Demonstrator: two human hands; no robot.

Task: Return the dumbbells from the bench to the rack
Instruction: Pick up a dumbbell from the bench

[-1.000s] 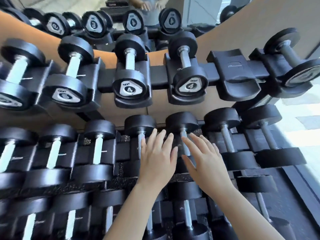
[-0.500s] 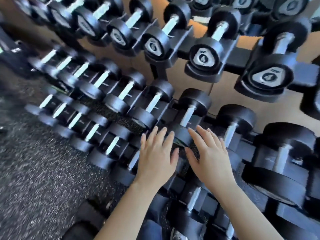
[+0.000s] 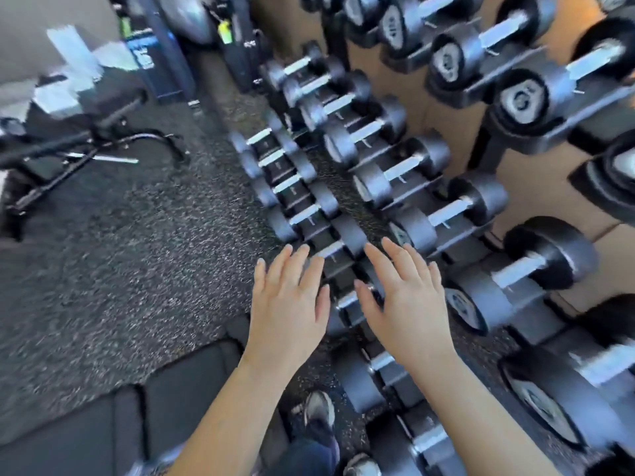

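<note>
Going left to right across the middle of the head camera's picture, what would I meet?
Black gym frame → speckled floor → left hand → right hand → large racked dumbbell.

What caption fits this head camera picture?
Bare left hand and bare right hand hover open over black silver-handled dumbbells on the rack.

Open floor (image 3: pixel 120 269) lies left; 3 rows of racked dumbbells (image 3: pixel 402 172) block the right; black pad (image 3: pixel 86 431) lower left.

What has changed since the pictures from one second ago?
The view swung left: the rack now sits right, and floor and a black pad came into view. The left hand and right hand stay open, holding nothing.
</note>
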